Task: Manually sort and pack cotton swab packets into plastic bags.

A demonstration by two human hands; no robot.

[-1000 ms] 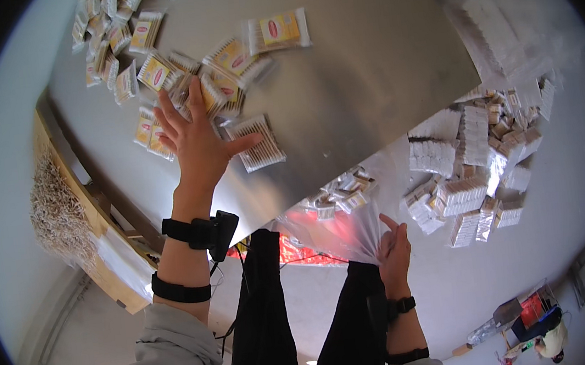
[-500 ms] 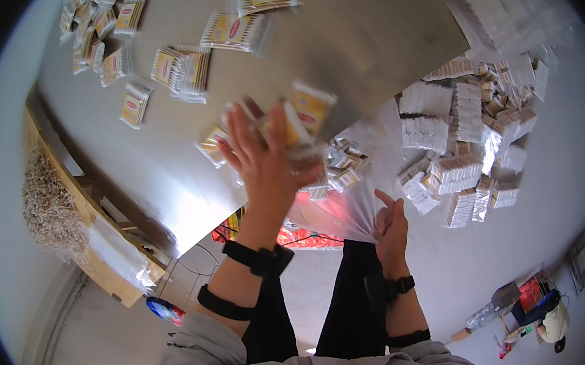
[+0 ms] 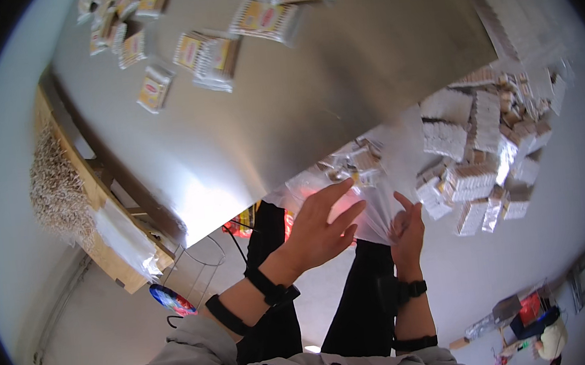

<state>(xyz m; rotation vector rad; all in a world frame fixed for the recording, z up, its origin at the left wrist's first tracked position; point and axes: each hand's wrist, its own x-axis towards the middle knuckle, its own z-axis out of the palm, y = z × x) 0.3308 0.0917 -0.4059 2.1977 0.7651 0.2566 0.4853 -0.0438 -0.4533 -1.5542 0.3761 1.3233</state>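
Observation:
My left hand point(image 3: 322, 228) is open, its fingers apart and nothing in it, above the near side of a clear plastic bag point(image 3: 375, 211). My right hand point(image 3: 406, 233) is closed on the bag's gathered edge, with the index finger raised. Small packs of cotton swabs point(image 3: 356, 163) lie inside the bag, just below the metal table's edge. Further off on the table lie more yellow-labelled swab packs, among them a stacked pair point(image 3: 211, 57), a single pack point(image 3: 155, 88) and a flat one point(image 3: 265, 20).
The metal table point(image 3: 284, 105) ends in front of me. On the right is a large heap of bundled swab packs point(image 3: 474, 181) beside plastic-wrapped bundles point(image 3: 520, 9). A wooden tray point(image 3: 111, 255) of loose swabs point(image 3: 56, 182) stands left. Another person point(image 3: 553, 339) is far right.
My left hand has swept several swab packs off the table's edge into the bag and drawn back toward me, now without packs. My right hand keeps hold of the bag.

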